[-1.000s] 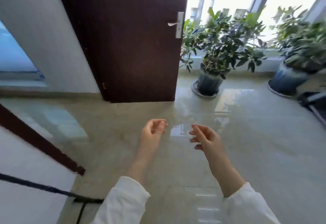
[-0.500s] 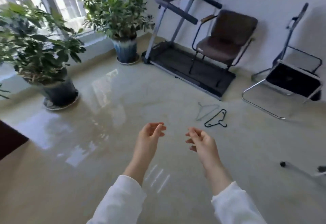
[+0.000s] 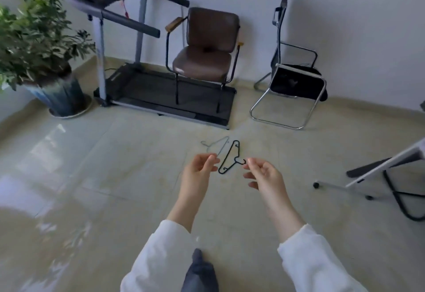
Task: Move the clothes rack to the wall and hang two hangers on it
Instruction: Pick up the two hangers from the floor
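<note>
Both hands were empty: the left hand (image 3: 199, 169) and right hand (image 3: 264, 174) each held a loose, half-curled grip, closed on nothing. The thin black plastic hanger (image 3: 230, 157) lay flat on the glossy beige tiled floor (image 3: 115, 176), between and just beyond the two grips; the pale grey wire hanger (image 3: 216, 144) lay beside it, beyond the left grip. The white-framed clothes rack (image 3: 386, 165) stood well right of the right grip, only partly visible. Judged step: collecting the hangers. The next move would call for reaching down and pinching each at its hook.
</note>
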